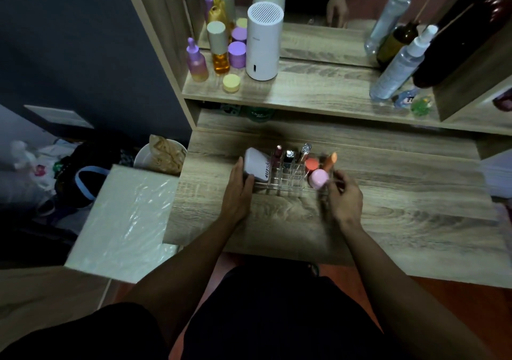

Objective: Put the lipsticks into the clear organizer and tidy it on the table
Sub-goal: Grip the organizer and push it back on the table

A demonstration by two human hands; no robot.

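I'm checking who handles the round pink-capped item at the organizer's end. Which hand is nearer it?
Right. The right hand sits beside the pink-capped item, fingertips almost touching; the left hand is at the organizer's opposite end.

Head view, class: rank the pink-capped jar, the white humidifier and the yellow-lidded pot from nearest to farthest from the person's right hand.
From the right hand:
1. Pink-capped jar: at the organizer's right end, right beside the fingers.
2. Yellow-lidded pot: on the upper shelf, left of centre, near its front edge.
3. White humidifier: same shelf, standing slightly farther back.
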